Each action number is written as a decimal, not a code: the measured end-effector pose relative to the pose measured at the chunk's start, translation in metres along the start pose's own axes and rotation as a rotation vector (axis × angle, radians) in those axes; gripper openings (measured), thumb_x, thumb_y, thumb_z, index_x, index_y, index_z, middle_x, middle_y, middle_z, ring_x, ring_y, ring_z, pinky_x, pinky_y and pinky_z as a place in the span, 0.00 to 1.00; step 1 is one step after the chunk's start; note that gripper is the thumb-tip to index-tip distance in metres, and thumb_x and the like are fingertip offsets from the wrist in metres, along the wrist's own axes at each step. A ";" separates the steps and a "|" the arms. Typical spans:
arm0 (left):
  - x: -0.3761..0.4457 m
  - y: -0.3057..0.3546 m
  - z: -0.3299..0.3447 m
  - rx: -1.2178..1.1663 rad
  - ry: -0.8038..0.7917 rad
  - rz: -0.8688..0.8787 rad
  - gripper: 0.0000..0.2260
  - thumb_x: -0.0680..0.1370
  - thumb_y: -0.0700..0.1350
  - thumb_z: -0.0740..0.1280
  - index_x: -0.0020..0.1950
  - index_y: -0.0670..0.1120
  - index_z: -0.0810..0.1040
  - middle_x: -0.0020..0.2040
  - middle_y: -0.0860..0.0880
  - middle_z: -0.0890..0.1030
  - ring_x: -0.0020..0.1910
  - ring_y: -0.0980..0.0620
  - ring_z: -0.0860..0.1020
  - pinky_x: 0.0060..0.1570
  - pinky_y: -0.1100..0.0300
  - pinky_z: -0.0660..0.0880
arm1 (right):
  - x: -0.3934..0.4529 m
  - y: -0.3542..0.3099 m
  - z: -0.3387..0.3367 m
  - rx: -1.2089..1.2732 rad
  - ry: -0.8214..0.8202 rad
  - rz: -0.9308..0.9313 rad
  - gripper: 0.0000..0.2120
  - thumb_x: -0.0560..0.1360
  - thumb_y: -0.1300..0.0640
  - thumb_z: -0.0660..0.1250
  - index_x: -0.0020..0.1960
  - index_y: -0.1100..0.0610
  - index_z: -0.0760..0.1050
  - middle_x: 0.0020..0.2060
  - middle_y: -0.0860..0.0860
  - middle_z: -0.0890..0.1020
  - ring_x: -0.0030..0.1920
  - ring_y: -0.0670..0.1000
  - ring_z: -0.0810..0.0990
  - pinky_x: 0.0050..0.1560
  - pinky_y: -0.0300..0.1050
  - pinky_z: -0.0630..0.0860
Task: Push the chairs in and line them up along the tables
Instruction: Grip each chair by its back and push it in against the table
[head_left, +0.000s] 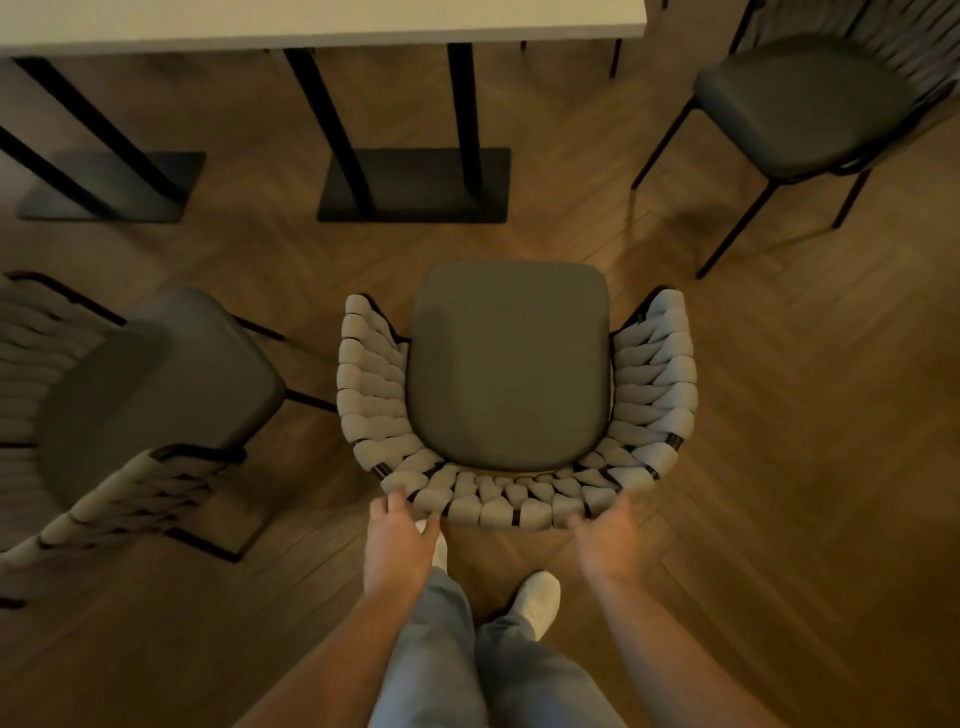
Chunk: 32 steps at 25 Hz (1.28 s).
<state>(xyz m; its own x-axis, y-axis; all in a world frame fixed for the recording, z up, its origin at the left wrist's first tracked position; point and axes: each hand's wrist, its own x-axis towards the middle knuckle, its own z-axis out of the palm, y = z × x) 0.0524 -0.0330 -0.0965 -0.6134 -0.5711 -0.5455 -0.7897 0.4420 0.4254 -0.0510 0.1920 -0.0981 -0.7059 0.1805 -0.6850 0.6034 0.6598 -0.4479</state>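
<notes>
A chair (511, 364) with a dark seat cushion and a grey woven backrest stands right in front of me, facing the white table (322, 21) at the top. My left hand (400, 530) touches the left part of the backrest's rim, fingers spread. Over at the right part of the rim is my right hand (605, 535), blurred, fingers resting against the weave. Neither hand is clearly closed around the rim. The chair stands a good way back from the table.
A second chair (156, 395) stands at the left, turned askew. A third chair (800, 104) is at the upper right, beside the table's end. Black table legs on flat base plates (415, 187) stand on the herringbone wood floor. My legs and white shoes are below.
</notes>
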 end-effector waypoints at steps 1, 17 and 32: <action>0.000 0.001 -0.002 0.186 0.013 0.125 0.29 0.81 0.55 0.68 0.78 0.48 0.64 0.72 0.45 0.68 0.70 0.46 0.71 0.68 0.51 0.75 | -0.012 0.004 0.010 -0.123 -0.010 -0.136 0.41 0.77 0.53 0.72 0.81 0.58 0.51 0.80 0.60 0.57 0.74 0.56 0.67 0.67 0.52 0.75; 0.091 0.014 0.016 0.949 -0.235 0.568 0.22 0.82 0.42 0.61 0.77 0.51 0.67 0.73 0.47 0.71 0.72 0.43 0.69 0.71 0.47 0.59 | 0.079 -0.025 0.024 -1.189 -0.314 -0.783 0.23 0.74 0.39 0.66 0.65 0.46 0.74 0.58 0.49 0.80 0.62 0.54 0.77 0.65 0.52 0.71; 0.238 0.113 -0.028 0.923 -0.255 0.603 0.24 0.81 0.38 0.63 0.77 0.50 0.66 0.74 0.45 0.70 0.74 0.41 0.66 0.74 0.44 0.55 | 0.187 -0.180 0.017 -1.220 -0.180 -0.764 0.19 0.73 0.40 0.65 0.62 0.43 0.77 0.53 0.45 0.83 0.56 0.50 0.80 0.57 0.48 0.72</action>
<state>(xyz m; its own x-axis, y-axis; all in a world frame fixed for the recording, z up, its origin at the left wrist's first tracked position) -0.1827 -0.1387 -0.1581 -0.7936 0.0192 -0.6081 0.0005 0.9995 0.0309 -0.2854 0.0947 -0.1550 -0.5933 -0.5249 -0.6102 -0.6423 0.7657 -0.0341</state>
